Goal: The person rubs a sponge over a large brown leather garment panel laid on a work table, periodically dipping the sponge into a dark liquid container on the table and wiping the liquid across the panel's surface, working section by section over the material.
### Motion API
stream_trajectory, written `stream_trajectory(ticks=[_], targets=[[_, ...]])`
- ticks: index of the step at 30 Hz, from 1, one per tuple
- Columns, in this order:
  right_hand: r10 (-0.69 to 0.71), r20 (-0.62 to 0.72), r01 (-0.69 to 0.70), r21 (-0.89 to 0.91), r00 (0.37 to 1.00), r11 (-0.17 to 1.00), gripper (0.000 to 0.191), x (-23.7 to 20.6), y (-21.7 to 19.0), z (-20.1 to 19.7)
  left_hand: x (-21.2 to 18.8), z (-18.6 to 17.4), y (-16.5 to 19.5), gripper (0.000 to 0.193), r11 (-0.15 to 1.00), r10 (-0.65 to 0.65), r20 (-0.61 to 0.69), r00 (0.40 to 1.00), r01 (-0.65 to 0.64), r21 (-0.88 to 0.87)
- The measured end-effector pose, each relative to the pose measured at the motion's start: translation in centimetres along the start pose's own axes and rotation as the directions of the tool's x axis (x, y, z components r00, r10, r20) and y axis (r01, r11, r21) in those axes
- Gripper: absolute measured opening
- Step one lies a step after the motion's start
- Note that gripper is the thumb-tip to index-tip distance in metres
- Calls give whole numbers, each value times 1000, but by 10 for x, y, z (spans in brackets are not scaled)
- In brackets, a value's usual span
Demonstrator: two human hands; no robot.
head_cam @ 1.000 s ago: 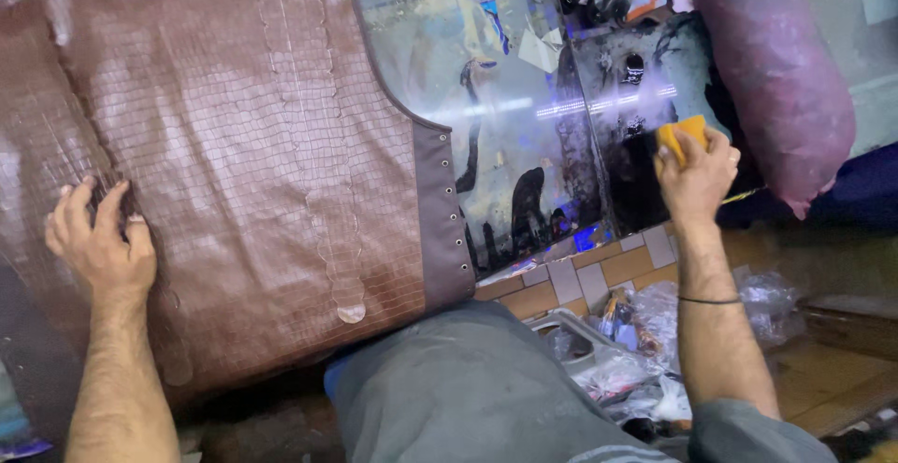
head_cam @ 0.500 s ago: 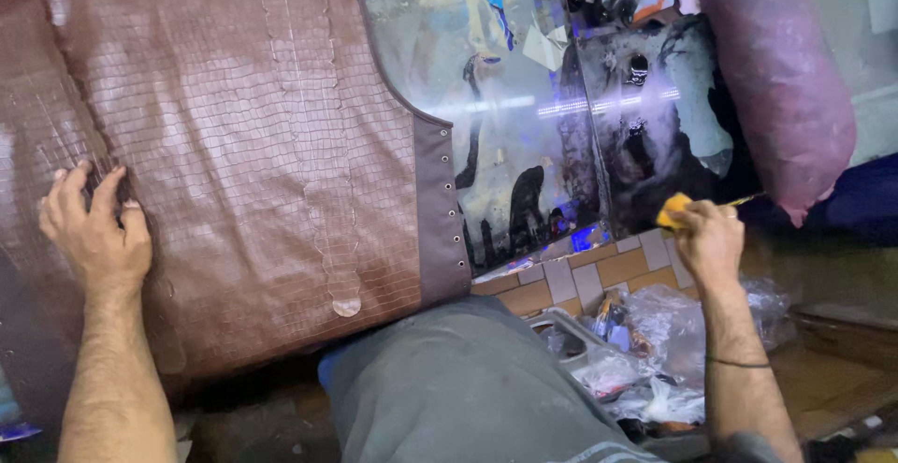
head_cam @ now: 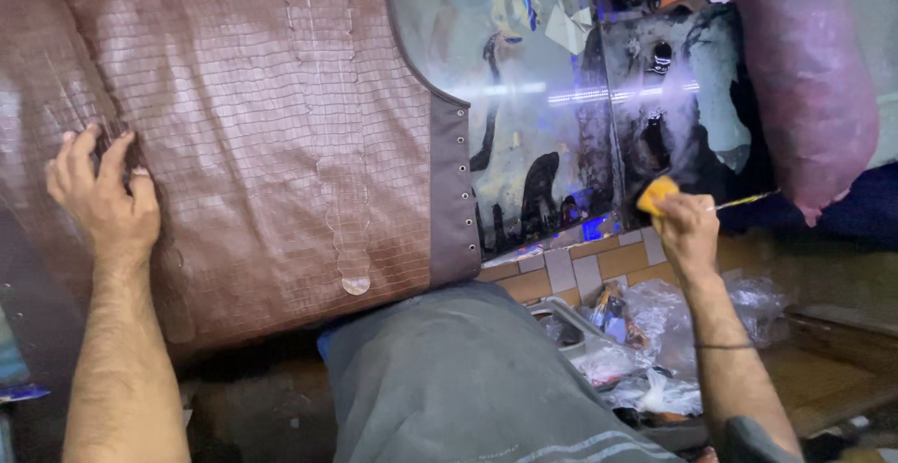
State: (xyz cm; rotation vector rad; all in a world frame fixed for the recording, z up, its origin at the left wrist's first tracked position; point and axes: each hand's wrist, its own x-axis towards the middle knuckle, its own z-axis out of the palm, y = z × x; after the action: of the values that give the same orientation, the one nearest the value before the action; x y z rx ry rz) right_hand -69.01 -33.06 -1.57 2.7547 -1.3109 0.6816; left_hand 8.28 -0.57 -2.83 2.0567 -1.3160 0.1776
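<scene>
A large brown textured cover (head_cam: 253,136) with a grey studded edge strip (head_cam: 456,196) stands in front of me. My left hand (head_cam: 101,196) presses flat on its left side, fingers spread. My right hand (head_cam: 683,229) grips a yellow sponge (head_cam: 657,192) together with a thin stick, down at the bottom edge of a shiny dark panel (head_cam: 552,98) smeared with grey and black patches. My knee in grey cloth (head_cam: 468,379) is in the foreground.
A purple padded roll (head_cam: 804,79) leans at the upper right. Tan floor tiles (head_cam: 571,271) show below the panel. Crumpled clear plastic bags and wrappers (head_cam: 645,351) lie by my right forearm. A wooden board (head_cam: 823,379) lies at the right.
My right hand has come down with the yellow sponge from high on the dark panel to its bottom edge. My left hand stays pressed on the brown cover.
</scene>
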Motion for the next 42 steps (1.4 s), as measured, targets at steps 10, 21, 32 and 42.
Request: stream_trajectory(ticks=[10, 21, 32, 42], targets=[[78, 96, -90, 122, 992, 988, 23, -3, -3, -5, -2, 6, -13, 37, 966, 52, 34, 998, -59, 251], [311, 230, -384, 448, 922, 807, 29, 10, -116, 69, 3, 8, -20, 59, 1000, -24, -105, 994, 26, 15], [197, 524, -373, 778, 828, -505, 57, 90, -381, 140, 7, -1, -22, 70, 992, -106, 69, 992, 110, -54], [74, 100, -123, 880, 992, 458, 41, 132, -478, 176, -12, 0, -43, 53, 951, -52, 35, 998, 60, -302]])
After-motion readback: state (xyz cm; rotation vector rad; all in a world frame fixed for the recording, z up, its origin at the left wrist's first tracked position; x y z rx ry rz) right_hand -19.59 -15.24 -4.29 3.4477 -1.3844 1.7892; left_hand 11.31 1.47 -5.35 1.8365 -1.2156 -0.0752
